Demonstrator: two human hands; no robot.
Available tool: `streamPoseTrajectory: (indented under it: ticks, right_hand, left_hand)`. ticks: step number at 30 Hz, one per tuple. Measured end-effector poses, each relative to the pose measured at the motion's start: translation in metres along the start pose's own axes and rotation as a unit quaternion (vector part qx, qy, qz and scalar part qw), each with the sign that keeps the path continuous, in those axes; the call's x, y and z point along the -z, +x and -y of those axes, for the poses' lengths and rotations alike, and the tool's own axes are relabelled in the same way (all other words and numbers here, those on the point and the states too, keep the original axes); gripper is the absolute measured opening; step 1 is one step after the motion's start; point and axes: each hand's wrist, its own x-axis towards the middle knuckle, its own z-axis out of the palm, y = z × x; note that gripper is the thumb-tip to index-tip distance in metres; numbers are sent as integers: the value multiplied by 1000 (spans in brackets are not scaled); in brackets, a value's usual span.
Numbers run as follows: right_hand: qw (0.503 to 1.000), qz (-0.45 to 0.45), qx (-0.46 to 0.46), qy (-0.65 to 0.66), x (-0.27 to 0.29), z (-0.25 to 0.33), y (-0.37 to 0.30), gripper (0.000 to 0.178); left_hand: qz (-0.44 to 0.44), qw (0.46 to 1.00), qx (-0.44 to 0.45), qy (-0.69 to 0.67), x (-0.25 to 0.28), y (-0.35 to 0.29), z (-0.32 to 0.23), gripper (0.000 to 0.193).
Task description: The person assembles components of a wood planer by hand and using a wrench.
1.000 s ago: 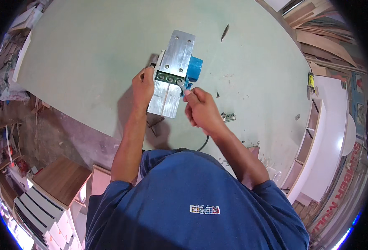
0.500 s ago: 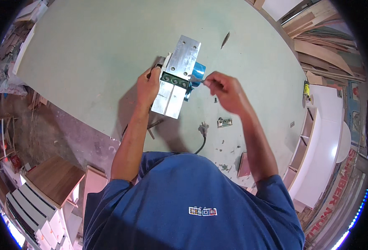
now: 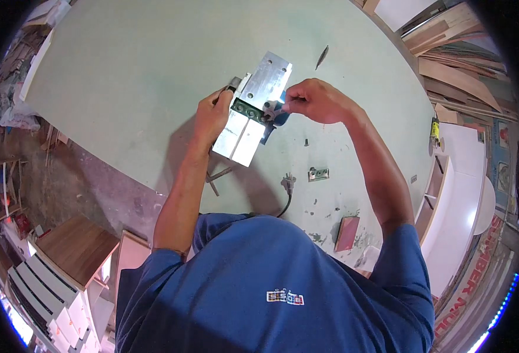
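An electric planer (image 3: 236, 137) with a blue body lies tilted, its silver sole facing up. My left hand (image 3: 213, 115) is closed around its left side. Across the middle of the sole runs the dark cutter slot (image 3: 248, 110), with round bolt heads in it. My right hand (image 3: 318, 101) pinches a small metal wrench (image 3: 269, 110) at the right end of that slot. The wrench's head reaches over the slot's edge; whether it grips a bolt there I cannot tell. My fingers hide its other end.
The planer rests over a pale green tabletop (image 3: 124, 88). Nearer me lie a small bolt (image 3: 306, 142), a metal fitting (image 3: 318, 174), a power plug (image 3: 289, 183), a thin metal rod (image 3: 219, 174) and a reddish block (image 3: 347, 233). A dark narrow piece (image 3: 322, 57) lies farther off.
My right hand has turned and moved up slightly, its elbow swinging outward, and the wrench has turned with it. The planer has shifted a little to the right with my left hand.
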Motion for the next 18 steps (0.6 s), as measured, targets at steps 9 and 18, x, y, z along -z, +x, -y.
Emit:
streamPoseTrajectory:
  ticks: [9,18]
  right_hand:
    - [997,75,-13,29,5,-3,19,20]
    - [994,95,49,3,2,-14,31,18]
  left_hand:
    - [7,1000,-13,-10,-2,3,2,38]
    - [4,1000,1,-5,2,7,8,35]
